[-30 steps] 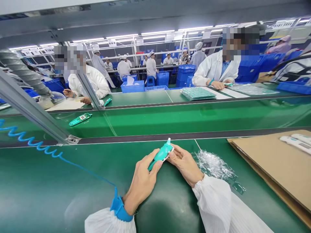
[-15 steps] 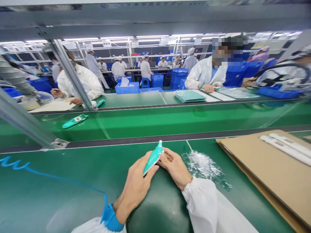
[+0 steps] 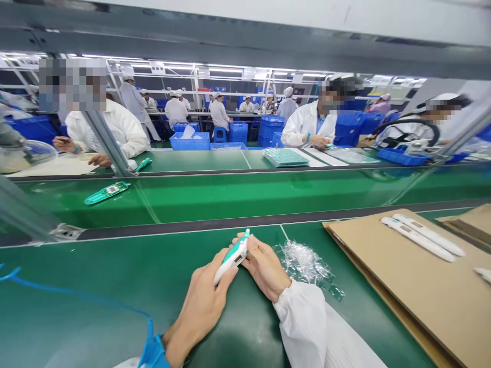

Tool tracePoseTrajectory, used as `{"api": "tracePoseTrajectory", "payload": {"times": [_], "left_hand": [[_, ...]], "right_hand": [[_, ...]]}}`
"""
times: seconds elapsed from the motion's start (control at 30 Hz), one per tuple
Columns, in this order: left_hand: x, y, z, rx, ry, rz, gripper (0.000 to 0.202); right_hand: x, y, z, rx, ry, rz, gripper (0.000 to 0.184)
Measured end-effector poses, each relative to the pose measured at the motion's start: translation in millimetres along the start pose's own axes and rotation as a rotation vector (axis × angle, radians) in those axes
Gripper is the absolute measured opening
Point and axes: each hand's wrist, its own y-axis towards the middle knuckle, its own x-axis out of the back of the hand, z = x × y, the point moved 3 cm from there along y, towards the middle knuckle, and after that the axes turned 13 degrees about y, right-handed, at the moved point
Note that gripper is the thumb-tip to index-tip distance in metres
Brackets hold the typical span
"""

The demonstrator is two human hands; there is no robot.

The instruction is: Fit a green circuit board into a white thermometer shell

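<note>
A white-and-teal handheld thermometer [image 3: 232, 259], with a small display window and a narrow tip, is held tilted above the green bench, its tip pointing up and away. My left hand [image 3: 205, 291] wraps round its lower body, thumb along the white side. My right hand [image 3: 265, 268] grips the upper end near the tip, with thumb and fingers closed on it. Right beside that hand lies a crumpled heap of clear plastic film [image 3: 307, 263]. A blue wrist strap [image 3: 154, 352] circles my left wrist.
Cardboard [image 3: 387, 276] on the right carries white thermometers [image 3: 418, 239]. An open teal housing [image 3: 107, 192] lies on the green conveyor [image 3: 215, 197] beyond a dark rail. A blue coiled cord [image 3: 76, 296] crosses the left side. Co-workers sit opposite, near a stack of teal sheets [image 3: 286, 157].
The thermometer has been turned in my hands: its teal back faced me before, and now its white side with the display window shows. My view has shifted slightly right.
</note>
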Motion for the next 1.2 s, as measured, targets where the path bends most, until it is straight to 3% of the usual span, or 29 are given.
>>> {"api": "tracePoseTrajectory", "payload": {"times": [0.2,0.33,0.63,0.9,1.1,1.2], "left_hand": [[2.0,-3,-1,-0.145,0.088,-0.120,0.044],[3.3,-5,1,-0.199,0.164,-0.182,0.045],[-1.1,-6,-4,-0.125,0.247,-0.151,0.040],[0.0,-9,-6,-0.175,0.251,-0.287,0.040],[6.8,-7,-9,0.090,-0.054,-0.044,0.034],[9.4,-6,-14,0.081,-0.086,-0.023,0.030]], "right_hand": [[-9,-8,3,-0.004,0.030,0.133,0.024],[-12,-11,6,0.014,0.015,0.146,0.025],[-7,-6,4,-0.009,-0.007,0.155,0.031],[-12,-9,3,0.064,-0.006,0.148,0.031],[-6,-7,4,-0.068,-0.062,0.158,0.039],[-7,-10,3,-0.031,-0.088,0.122,0.041]]}}
